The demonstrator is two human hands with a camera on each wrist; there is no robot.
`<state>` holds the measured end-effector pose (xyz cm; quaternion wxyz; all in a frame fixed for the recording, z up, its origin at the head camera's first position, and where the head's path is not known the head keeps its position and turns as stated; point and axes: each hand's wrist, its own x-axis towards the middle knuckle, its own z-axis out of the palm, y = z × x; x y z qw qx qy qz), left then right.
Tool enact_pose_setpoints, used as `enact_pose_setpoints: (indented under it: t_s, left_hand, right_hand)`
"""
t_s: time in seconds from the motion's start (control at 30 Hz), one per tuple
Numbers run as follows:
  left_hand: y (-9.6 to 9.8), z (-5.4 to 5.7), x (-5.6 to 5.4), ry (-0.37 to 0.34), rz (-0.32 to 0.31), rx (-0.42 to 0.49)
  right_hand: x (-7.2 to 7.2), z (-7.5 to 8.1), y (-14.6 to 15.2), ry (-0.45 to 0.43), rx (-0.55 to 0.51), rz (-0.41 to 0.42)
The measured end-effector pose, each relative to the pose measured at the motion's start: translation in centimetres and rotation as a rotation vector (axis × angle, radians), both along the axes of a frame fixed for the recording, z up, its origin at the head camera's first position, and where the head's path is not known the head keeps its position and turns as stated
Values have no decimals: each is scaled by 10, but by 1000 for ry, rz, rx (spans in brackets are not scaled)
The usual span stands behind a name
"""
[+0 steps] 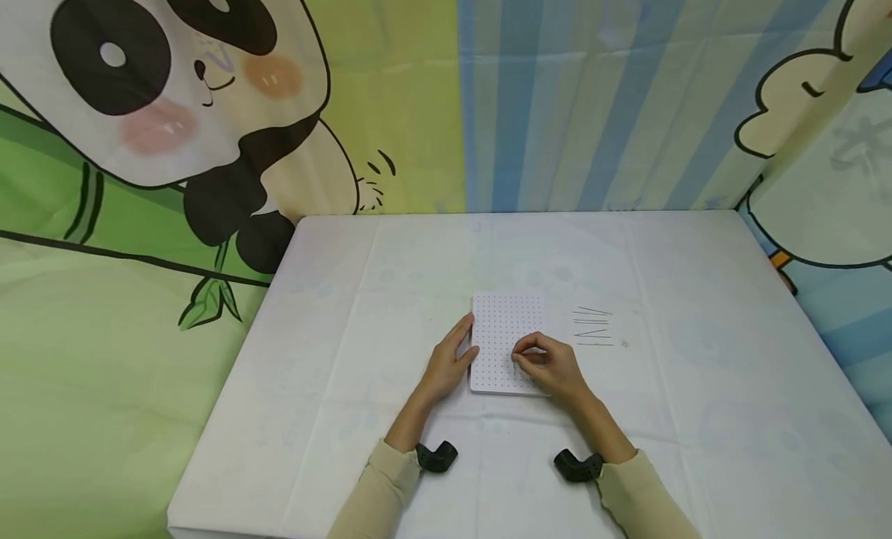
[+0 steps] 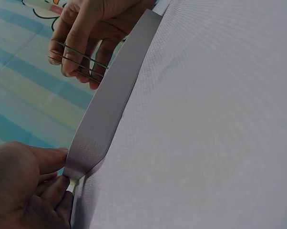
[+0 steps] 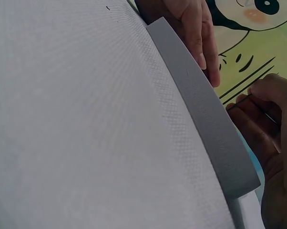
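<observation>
Two bare hands at a white perforated board (image 1: 502,322), flat on a white-covered table (image 1: 313,446), with its long axis from six to twelve o'clock, straight away from the body. Left hand (image 1: 446,365) at the board's nine o'clock edge, relaxed, with fairly straight fingers and a thumb touching that edge rather than wrapped round it. Right hand (image 1: 550,362) reaching in from four o'clock, pinching a thin dark rod between thumb and forefinger above the near half of the board. In the right wrist view, three thin rods (image 3: 248,77) close together at the pinch, jutting up from the board's face side; no telling the pinched one from the others, nor any contact with a hole. Just past the board's three o'clock edge, a handful of loose rods (image 1: 594,345) lying flat on the cloth, mostly crosswise, nine to three, roughly square to the board's long axis. Most important for reach: loose rods at about half past one from the right hand, clearly nearer to it than to the left, with the board in between on the left hand's side. Beyond the table, from ten to two o'clock, a cartoon-printed curtain (image 1: 390,82).
</observation>
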<state>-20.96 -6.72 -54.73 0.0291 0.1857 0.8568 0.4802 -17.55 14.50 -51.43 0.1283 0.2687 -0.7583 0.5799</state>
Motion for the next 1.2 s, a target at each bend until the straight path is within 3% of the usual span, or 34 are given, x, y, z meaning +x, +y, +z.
enact_pose_setpoints:
  t_s: [0.9, 1.2]
  left_hand:
    - [-1, -2, 0, 25, 6, 9]
    - [0, -1, 1, 19, 4, 8]
  right_hand:
    - [-2, 0, -2, 16, 32, 16]
    - [0, -1, 1, -19, 34, 8]
